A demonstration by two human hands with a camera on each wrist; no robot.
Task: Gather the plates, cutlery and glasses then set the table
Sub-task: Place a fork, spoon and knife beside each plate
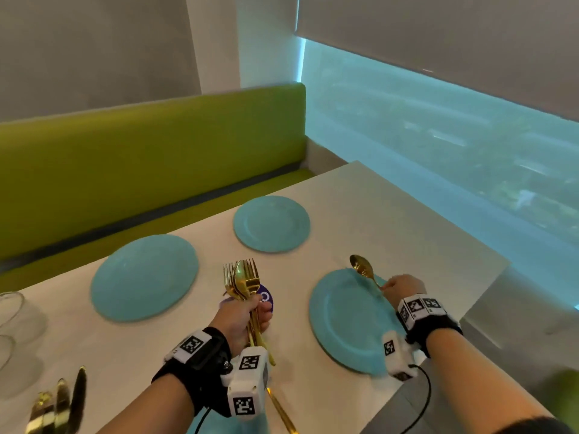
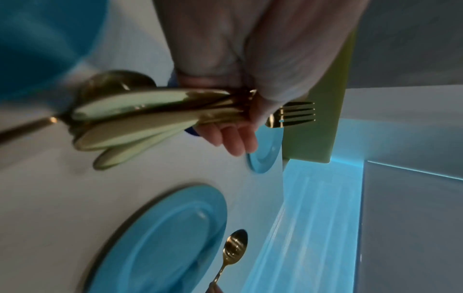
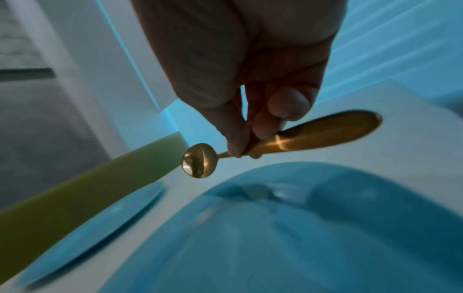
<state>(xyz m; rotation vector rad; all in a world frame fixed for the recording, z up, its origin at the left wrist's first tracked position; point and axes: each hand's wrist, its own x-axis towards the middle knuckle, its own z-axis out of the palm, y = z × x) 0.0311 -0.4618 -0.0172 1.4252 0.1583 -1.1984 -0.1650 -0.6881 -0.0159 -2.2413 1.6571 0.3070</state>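
Note:
Three blue plates lie on the white table [image 1: 391,214]: one at the left [image 1: 144,277], one farther back [image 1: 272,223], one near the right [image 1: 347,321]. My left hand [image 1: 241,317] grips a bundle of gold forks and spoons [image 1: 242,281], heads up, above the table's middle; its handles [image 2: 140,123] fan out in the left wrist view. My right hand [image 1: 404,285] pinches a gold spoon [image 1: 363,269] by the handle, bowl pointing away, over the near right plate's far rim [image 3: 300,218]. The same spoon [image 3: 200,160] shows in the right wrist view.
A green bench [image 1: 150,158] runs along the table's far side and a window [image 1: 454,145] along the right. Clear glasses [image 1: 12,311] stand at the left edge, gold cutlery [image 1: 59,402] at the lower left. A purple disc [image 1: 266,299] lies behind my left hand.

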